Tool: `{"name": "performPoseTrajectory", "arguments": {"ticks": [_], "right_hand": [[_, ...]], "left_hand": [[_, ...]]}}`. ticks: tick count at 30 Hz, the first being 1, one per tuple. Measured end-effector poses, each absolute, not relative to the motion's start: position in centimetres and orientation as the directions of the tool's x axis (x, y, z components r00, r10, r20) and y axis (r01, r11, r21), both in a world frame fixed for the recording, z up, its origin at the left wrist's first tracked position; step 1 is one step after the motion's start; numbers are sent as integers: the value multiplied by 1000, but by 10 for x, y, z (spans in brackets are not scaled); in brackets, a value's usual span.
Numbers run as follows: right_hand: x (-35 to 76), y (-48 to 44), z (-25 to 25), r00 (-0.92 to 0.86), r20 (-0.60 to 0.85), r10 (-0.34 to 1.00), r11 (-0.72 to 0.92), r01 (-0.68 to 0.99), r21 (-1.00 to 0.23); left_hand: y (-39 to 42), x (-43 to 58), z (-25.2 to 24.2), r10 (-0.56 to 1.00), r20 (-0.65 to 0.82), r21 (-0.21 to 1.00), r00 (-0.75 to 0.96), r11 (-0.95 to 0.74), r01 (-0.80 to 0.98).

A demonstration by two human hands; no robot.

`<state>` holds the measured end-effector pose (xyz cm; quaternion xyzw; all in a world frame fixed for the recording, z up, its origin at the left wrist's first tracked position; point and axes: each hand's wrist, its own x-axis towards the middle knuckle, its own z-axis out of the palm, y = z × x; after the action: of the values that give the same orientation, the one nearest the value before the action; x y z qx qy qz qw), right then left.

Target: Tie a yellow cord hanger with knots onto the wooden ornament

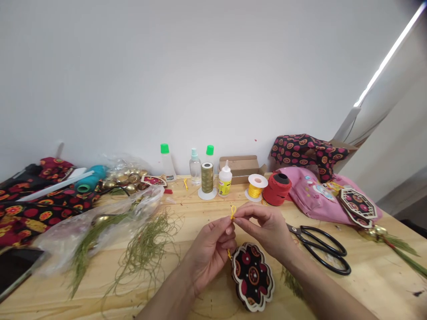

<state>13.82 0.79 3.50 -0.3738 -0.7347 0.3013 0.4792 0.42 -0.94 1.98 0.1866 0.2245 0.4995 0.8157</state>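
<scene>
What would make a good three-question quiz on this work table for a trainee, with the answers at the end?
1. Multiple choice: what is pinched at the fingertips of the left hand and right hand?
A) a phone
B) a small loop of yellow cord
C) a green cap

2. True or false: the black-handled scissors lie on the table, to the right of the flower-shaped ornament.

3. Fill in the blank: just right of the spool of yellow cord stands a ____ thread spool.

Key: 1. B; 2. True; 3. red.
</scene>
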Motion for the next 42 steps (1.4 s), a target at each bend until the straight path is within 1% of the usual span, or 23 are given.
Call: {"name": "performPoseTrajectory", "arguments": {"ticks": [3, 7, 11, 13, 15, 19, 24, 27, 30, 32, 34, 36, 37, 38, 39, 41, 42], "right_hand": [[137, 6, 38, -270, 505, 819, 571, 306, -762], [138, 6, 42, -296, 567, 769, 640, 348, -685], [140, 7, 42, -322, 574, 753, 658, 368, -657], [141, 7, 40, -336, 568, 751, 660, 372, -652], [141, 8, 39, -347, 572, 743, 669, 379, -639], [140, 11, 37, -343, 594, 728, 685, 418, -597], [138, 12, 35, -321, 608, 726, 683, 440, -583], [137, 11, 33, -328, 612, 720, 692, 399, -601], [136, 11, 32, -309, 616, 725, 689, 342, -639], [140, 16, 35, -222, 607, 763, 644, 341, -685], [150, 23, 43, -90, 575, 813, 566, 350, -746], [170, 28, 56, 5, 511, 860, 479, 342, -809], [183, 29, 63, -2, 470, 883, 439, 357, -824], [197, 28, 68, -54, 420, 906, 403, 420, -813], [213, 25, 71, -110, 367, 924, 367, 525, -768], [243, 16, 69, -217, 280, 935, 346, 728, -592], [256, 10, 63, -220, 265, 939, 327, 811, -485]], "left_hand": [[-9, 4, 19, 885, -194, 504, 422, 459, -731], [-9, 5, 16, 892, -203, 531, 403, 446, -720], [-8, 5, 15, 900, -209, 566, 382, 430, -704], [-8, 5, 15, 905, -204, 596, 374, 418, -686], [-7, 5, 16, 916, -202, 653, 347, 390, -650], [-6, 4, 17, 945, -216, 768, 245, 320, -555], [-4, 2, 15, 960, -205, 809, 191, 277, -519], [-3, 2, 13, 959, -200, 793, 199, 278, -543], [-2, 1, 12, 949, -228, 740, 216, 314, -595], [0, 0, 11, 941, -248, 681, 231, 338, -650], [1, -1, 10, 934, -269, 618, 235, 355, -701], [3, -4, 9, 929, -291, 577, 227, 360, -733], [4, -5, 8, 927, -300, 565, 224, 362, -742], [5, -6, 7, 926, -309, 555, 219, 362, -749], [6, -7, 7, 924, -313, 546, 217, 363, -755], [7, -9, 6, 923, -323, 535, 210, 362, -763], [7, -10, 5, 921, -329, 535, 210, 365, -762]]}}
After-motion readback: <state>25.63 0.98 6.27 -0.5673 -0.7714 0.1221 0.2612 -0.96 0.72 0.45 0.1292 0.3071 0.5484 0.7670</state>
